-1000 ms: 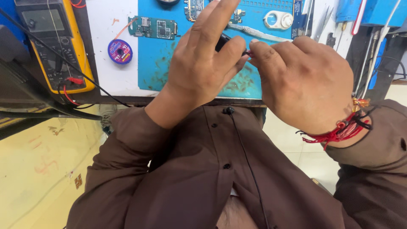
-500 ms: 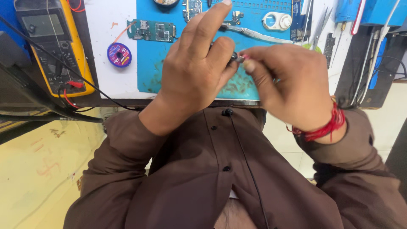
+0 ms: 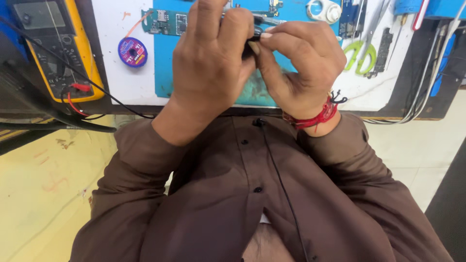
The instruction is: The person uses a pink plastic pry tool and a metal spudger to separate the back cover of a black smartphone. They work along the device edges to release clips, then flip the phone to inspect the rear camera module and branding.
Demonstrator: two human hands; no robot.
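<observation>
My left hand and my right hand meet above the near edge of a blue work mat. Between their fingertips they pinch a small dark object, mostly hidden by the fingers, so its kind cannot be made out. A red thread band circles my right wrist. Both arms wear brown sleeves.
A yellow multimeter with red and black leads lies at the left. A purple solder spool and a green circuit board sit beside the mat. Green-handled scissors, a white round part and tools lie at the right.
Both hands have drawn closer together and shifted slightly left in view. My right wrist has turned, so the red band now faces down.
</observation>
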